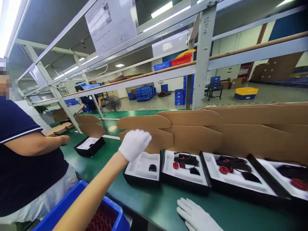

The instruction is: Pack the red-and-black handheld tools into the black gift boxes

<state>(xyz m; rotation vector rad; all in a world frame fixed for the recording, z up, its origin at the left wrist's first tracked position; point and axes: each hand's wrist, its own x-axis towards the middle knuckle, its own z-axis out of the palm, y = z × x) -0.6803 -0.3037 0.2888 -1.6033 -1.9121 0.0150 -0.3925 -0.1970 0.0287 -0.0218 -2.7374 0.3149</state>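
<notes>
Left hand (134,143) gloved, fingers curled together, holding nothing visible, arm outstretched above leftmost tray (141,168). Right hand (196,216) spread flat on desk (149,200) before the trays.

1. The gloves (134,143) are white.
2. The table (154,202) is green.
3. The boxes (141,178) are black with white trays (141,166) inside.
4. The rings (175,165) are red.
5. The bin (72,199) is blue.
6. The flaps (192,130) are brown.
</notes>
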